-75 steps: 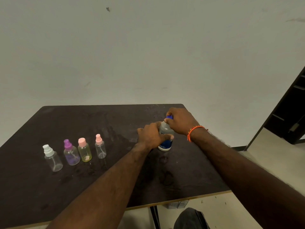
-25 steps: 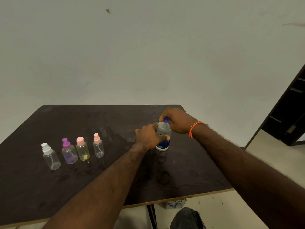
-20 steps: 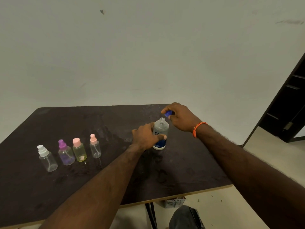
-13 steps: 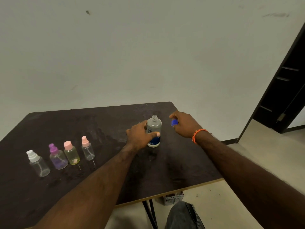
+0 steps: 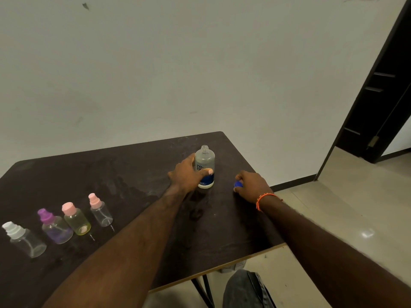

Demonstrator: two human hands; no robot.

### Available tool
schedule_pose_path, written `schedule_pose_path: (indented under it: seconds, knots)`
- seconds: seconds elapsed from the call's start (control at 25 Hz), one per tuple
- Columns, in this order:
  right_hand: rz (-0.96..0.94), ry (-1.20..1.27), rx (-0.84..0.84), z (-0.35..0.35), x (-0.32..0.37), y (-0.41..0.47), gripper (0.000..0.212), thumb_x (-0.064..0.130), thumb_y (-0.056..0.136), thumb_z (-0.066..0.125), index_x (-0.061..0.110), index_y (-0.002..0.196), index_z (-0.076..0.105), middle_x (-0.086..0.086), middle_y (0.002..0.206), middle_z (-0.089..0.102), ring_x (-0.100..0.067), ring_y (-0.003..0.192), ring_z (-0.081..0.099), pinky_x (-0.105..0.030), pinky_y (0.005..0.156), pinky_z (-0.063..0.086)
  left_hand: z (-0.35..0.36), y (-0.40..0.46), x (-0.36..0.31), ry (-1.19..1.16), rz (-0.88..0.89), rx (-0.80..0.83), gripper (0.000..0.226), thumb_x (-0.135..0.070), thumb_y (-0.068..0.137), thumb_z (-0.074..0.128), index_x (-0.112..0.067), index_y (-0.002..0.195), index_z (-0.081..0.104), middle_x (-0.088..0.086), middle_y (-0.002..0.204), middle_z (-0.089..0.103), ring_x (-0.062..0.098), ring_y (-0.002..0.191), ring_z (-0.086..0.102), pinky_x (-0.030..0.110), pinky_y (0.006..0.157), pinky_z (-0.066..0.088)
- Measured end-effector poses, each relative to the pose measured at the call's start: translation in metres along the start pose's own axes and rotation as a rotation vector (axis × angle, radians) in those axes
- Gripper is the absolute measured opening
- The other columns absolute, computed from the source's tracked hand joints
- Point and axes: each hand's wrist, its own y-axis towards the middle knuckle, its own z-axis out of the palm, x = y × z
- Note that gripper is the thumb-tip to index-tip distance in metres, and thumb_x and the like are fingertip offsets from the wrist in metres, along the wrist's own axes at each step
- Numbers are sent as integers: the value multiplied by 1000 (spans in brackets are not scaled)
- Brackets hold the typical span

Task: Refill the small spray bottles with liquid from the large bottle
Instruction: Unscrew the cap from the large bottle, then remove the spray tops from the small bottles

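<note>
The large clear bottle [image 5: 205, 163] with a blue label stands upright on the dark table [image 5: 124, 165], its neck uncapped. My left hand [image 5: 188, 174] grips its side. My right hand [image 5: 252, 185] is down at the table surface to the bottle's right and pinches the blue cap [image 5: 238, 184]. Several small spray bottles stand in a row at the left: one with a white cap [image 5: 22, 238], a purple one [image 5: 55, 226], a yellowish one with a pink cap [image 5: 76, 218] and a clear one with a pink cap [image 5: 100, 210].
The table's right edge [image 5: 249, 158] and front edge [image 5: 222, 266] lie close to my hands. A white wall rises behind the table. A dark doorway [image 5: 382, 103] opens at the right. My knee [image 5: 246, 290] shows below the table.
My right hand lifted the blue cap off the large bottle and carried it down to the table on the right. My left hand kept its hold on the bottle. The camera turned right.
</note>
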Motion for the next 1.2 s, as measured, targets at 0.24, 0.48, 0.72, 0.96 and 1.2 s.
schedule_pose_path:
  seconds: [0.24, 0.48, 0.72, 0.96, 1.2]
  knots:
    - [26, -12, 7, 5, -1, -1, 43, 33, 88, 75, 19, 125, 60, -5, 120, 67, -21, 104, 62, -38, 100, 51, 1, 0, 6, -39, 2, 19, 103, -90, 55, 65, -49, 146, 42, -13, 144, 64, 24, 134, 59, 64, 115, 40]
    - [-6, -22, -55, -12, 11, -23, 71, 32, 84, 78, 21, 146, 45, -6, 148, 49, -27, 128, 54, -45, 108, 46, -12, -32, 2, 178, -94, -59, 122, -76, 72, 79, -26, 166, 19, -1, 163, 46, 28, 153, 37, 62, 121, 21]
    - [-487, -156, -388, -27, 76, -61, 31, 19, 90, 62, 17, 121, 63, -5, 127, 58, -25, 110, 58, -39, 89, 54, -55, -73, 10, 386, 42, -47, 106, -77, 79, 72, -29, 163, 29, -3, 156, 53, 24, 149, 40, 56, 117, 28]
    - [-768, -134, -331, 17, 158, -98, 21, 21, 91, 60, 19, 111, 66, -2, 110, 63, -21, 95, 60, -37, 72, 54, -135, -122, 24, 447, 178, -281, 66, -54, 94, 68, -29, 152, 51, -9, 138, 65, 16, 140, 45, 42, 107, 26]
    - [-697, 41, -137, 67, 239, -102, 38, 31, 88, 61, 23, 124, 60, 1, 121, 65, -23, 110, 57, -45, 90, 51, -216, -147, 71, 590, 98, -336, 72, -67, 86, 66, -33, 148, 54, -10, 135, 65, 16, 141, 42, 39, 100, 20]
